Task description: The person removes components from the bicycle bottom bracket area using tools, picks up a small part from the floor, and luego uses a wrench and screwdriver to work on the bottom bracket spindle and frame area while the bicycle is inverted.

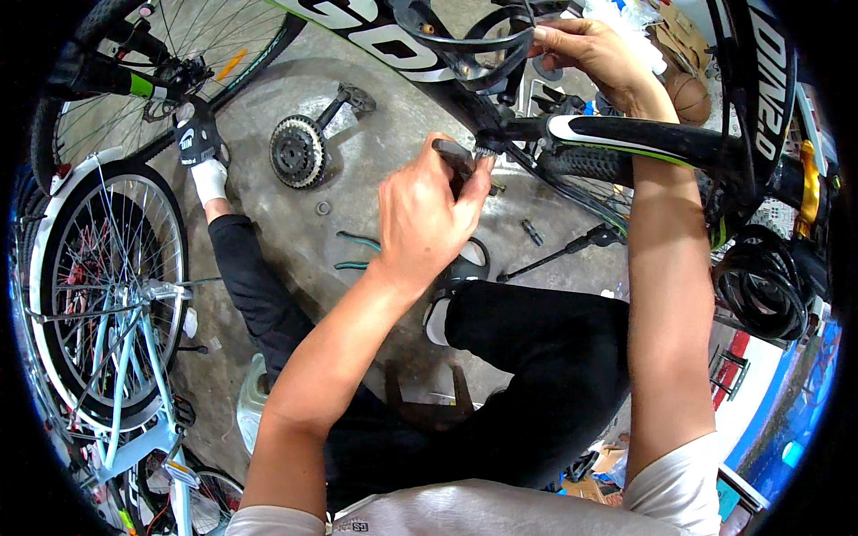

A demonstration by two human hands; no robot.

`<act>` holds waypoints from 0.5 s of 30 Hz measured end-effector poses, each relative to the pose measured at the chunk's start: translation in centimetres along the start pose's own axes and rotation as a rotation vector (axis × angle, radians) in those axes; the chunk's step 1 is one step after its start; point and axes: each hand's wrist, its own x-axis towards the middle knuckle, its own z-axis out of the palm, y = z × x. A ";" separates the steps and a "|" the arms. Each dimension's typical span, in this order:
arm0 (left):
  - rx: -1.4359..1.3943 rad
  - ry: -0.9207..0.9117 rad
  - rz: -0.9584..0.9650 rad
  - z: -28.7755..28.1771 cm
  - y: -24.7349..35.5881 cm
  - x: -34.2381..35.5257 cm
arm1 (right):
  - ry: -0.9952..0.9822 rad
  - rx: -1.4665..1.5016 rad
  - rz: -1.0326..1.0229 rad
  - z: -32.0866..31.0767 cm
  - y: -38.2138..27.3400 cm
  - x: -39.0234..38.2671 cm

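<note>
A black bicycle frame [393, 43] with white and green markings fills the top of the view. My left hand [416, 214] is closed around a small dark-handled tool [451, 154] that looks like a brush. Its grey, bristle-like end touches or lies close to the frame's lower joint. Beyond it, my right hand [603, 58] has thumb and fingers pinched at the edge of a black bottle cage [474, 45]. My right forearm passes behind a black frame tube [652, 138] with a white and green stripe.
On the concrete floor lie a crankset [299, 154], a metal ring [323, 208], teal-handled pliers [357, 250] and a small dark cylinder [532, 232]. A light blue bicycle [125, 339] stands at left. A basketball [688, 98] and a coiled black cable [760, 281] are at right.
</note>
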 end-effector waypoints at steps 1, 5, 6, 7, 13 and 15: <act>-0.011 0.015 0.007 0.0 -0.1 -0.1 | -0.007 0.017 0.001 0.2 -0.1 0.1; -0.029 0.007 0.008 0.1 -0.2 -0.3 | -0.085 0.172 -0.045 0.1 0.4 0.6; -0.029 0.011 0.014 0.1 -0.1 -0.2 | -0.150 0.216 -0.039 -0.1 0.4 0.8; -0.029 0.014 0.020 0.1 -0.1 -0.2 | -0.149 0.218 -0.037 -0.1 0.6 0.7; -0.038 0.006 0.006 0.1 0.1 0.0 | -0.243 0.344 -0.036 0.7 0.6 0.4; -0.039 0.013 0.009 0.1 0.2 0.0 | -0.258 0.328 -0.033 0.7 0.8 0.6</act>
